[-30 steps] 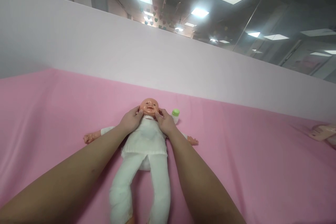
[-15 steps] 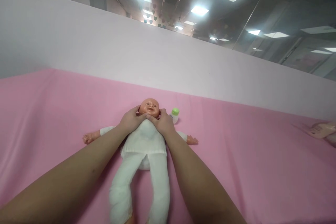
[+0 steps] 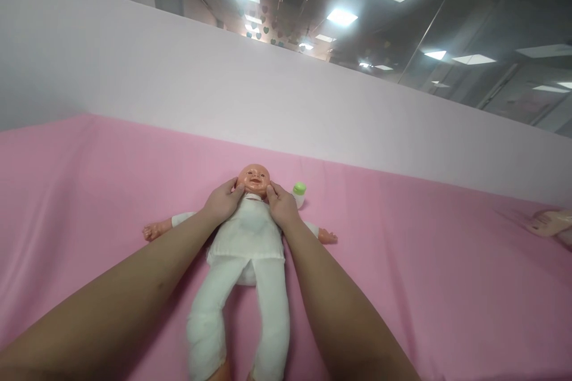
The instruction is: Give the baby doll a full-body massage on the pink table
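Note:
A baby doll (image 3: pixel 247 250) in white clothes lies on its back on the pink sheet (image 3: pixel 424 262), arms spread, legs toward me. Its bare plastic head (image 3: pixel 254 178) points away. My left hand (image 3: pixel 223 202) rests at the doll's left cheek and shoulder, thumb touching the face. My right hand (image 3: pixel 280 205) lies at the other side of the neck, thumb against the cheek. Both hands cup the head from below, fingers partly hidden behind the doll.
A small bottle with a green cap (image 3: pixel 299 194) stands just right of the doll's head. A pale packet (image 3: pixel 552 223) lies at the far right edge. A white partition wall (image 3: pixel 286 95) rises behind the sheet.
My thumbs met under the doll's chin half a second ago, then slid apart again to the cheeks. The doll stays in place.

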`<control>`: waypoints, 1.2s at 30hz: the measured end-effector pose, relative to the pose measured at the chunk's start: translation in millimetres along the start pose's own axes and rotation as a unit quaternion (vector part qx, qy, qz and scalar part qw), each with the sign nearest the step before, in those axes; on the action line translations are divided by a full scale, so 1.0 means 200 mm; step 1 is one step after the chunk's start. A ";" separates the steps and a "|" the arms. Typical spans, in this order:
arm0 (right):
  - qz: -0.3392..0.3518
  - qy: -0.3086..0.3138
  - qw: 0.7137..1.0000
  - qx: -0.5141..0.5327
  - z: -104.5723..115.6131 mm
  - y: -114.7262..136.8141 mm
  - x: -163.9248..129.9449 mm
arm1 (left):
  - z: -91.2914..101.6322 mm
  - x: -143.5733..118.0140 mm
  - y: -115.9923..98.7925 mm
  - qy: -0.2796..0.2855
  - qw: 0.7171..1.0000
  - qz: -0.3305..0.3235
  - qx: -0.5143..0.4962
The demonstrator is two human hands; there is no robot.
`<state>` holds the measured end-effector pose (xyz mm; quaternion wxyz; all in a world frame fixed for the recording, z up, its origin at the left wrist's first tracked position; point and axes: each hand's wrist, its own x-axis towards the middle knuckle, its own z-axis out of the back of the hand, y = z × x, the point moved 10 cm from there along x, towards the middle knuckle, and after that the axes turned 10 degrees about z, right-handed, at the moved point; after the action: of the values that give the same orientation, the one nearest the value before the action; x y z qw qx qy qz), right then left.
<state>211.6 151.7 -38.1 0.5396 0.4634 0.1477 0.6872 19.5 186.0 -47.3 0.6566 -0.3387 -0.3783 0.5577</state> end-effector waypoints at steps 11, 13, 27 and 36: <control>-0.050 0.014 0.998 -0.044 0.01 0.01 -0.01 | 0.00 -0.05 -0.06 0.016 0.999 -0.001 0.037; -0.051 0.008 0.998 -0.044 0.01 0.01 -0.01 | 0.00 -0.05 -0.06 0.011 0.999 0.005 0.045; -0.022 0.010 0.998 0.051 -0.01 -0.04 0.01 | 0.01 -0.01 -0.01 -0.011 0.999 0.008 0.043; -0.038 0.001 0.993 0.116 -0.01 -0.06 0.01 | 0.01 -0.05 -0.07 0.018 0.999 -0.010 0.041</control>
<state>216.7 158.9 -46.8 0.5078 0.5159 0.2442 0.6453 24.0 174.3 -35.4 0.6825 -0.3172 -0.3465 0.5599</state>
